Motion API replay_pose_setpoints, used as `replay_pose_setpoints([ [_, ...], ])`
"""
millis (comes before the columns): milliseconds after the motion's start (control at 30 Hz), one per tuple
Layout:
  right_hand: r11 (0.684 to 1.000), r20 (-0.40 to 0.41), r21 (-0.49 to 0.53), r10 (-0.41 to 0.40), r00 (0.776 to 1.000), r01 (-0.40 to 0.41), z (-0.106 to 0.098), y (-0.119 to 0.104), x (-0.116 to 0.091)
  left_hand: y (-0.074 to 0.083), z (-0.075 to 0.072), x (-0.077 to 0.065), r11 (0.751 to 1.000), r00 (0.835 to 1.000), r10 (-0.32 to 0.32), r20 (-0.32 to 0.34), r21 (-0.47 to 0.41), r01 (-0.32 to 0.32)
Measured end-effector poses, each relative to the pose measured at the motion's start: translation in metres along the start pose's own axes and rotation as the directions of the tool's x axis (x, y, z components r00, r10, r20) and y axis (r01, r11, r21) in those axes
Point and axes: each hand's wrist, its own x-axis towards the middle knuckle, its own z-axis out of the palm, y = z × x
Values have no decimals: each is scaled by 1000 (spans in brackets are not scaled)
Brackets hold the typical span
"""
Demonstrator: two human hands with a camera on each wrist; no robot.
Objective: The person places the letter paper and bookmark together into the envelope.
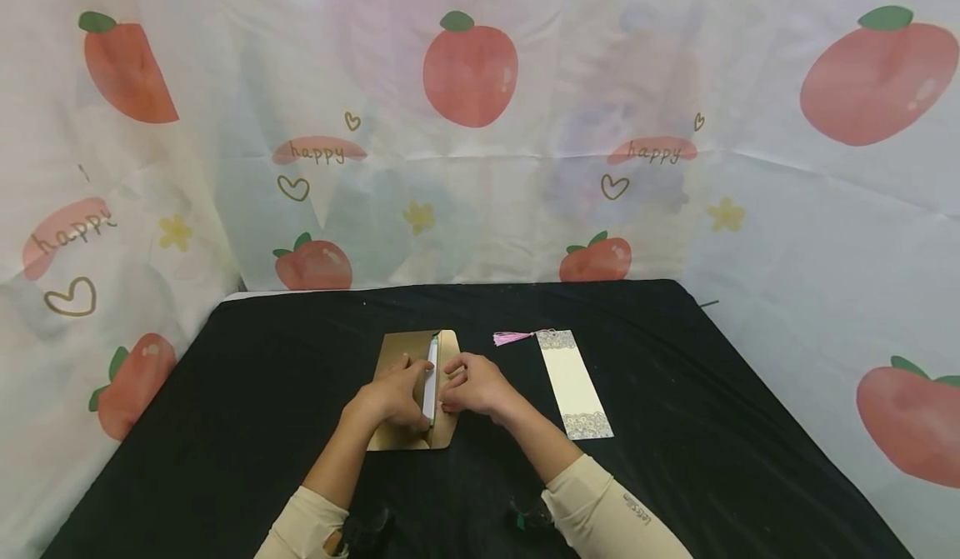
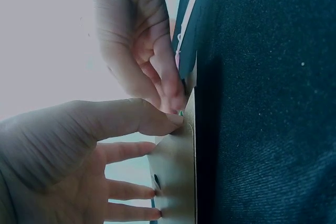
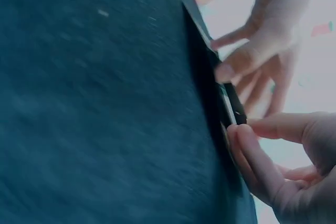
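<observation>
A gold envelope (image 1: 395, 351) lies on the black cloth, its opening along the right side showing a white strip (image 1: 431, 380) of what is inside. My left hand (image 1: 397, 394) rests on the envelope's body, thumb and fingers spread out beside the opening. At the flap (image 1: 448, 430) on the right, my right hand (image 1: 476, 386) pinches the edge between thumb and fingertips. The right wrist view shows those fingertips (image 3: 244, 132) close together on the thin edge. To the right lies a cream bookmark (image 1: 573, 380) with patterned ends and a pink tassel (image 1: 512, 338).
Black cloth (image 1: 285, 392) covers the table. Fabric walls (image 1: 480, 201) printed with fruit stand behind it and at both sides. Small dark objects sit by the wrists near the table's front.
</observation>
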Motion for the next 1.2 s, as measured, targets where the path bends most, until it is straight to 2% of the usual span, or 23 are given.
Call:
replay_pose_setpoints([
  [267, 998, -29, -56, -10, 1000, 8, -27, -7, -3, 2, 0, -2, 1000, 1000, -8, -11, 7, 8],
  [600, 979, -96, -198, 37, 995, -56, -64, -3, -13, 3, 0, -3, 1000, 1000, -25, -11, 19, 25],
  [767, 950, -121, -300, 48, 992, -83, -79, 3, -24, 2, -1, -4, 1000, 1000, -22, -6, 10, 22],
  [933, 913, -186, -391, 40, 982, -112, -99, 7, -35, 1, -1, -4, 1000, 1000, -7, -11, 7, 7],
  [1033, 880, -240, -457, 16, 971, -128, -111, 11, -41, 0, -1, -3, 1000, 1000, -1, -14, 10, 1],
  [1100, 826, -271, -544, -8, 962, -146, -118, 16, -45, 0, -1, -3, 1000, 1000, -1, -13, 7, 1],
  [1200, 726, -298, -663, -36, 954, -180, -125, 23, -52, 1, -2, -4, 1000, 1000, -1, -12, 3, 1],
])
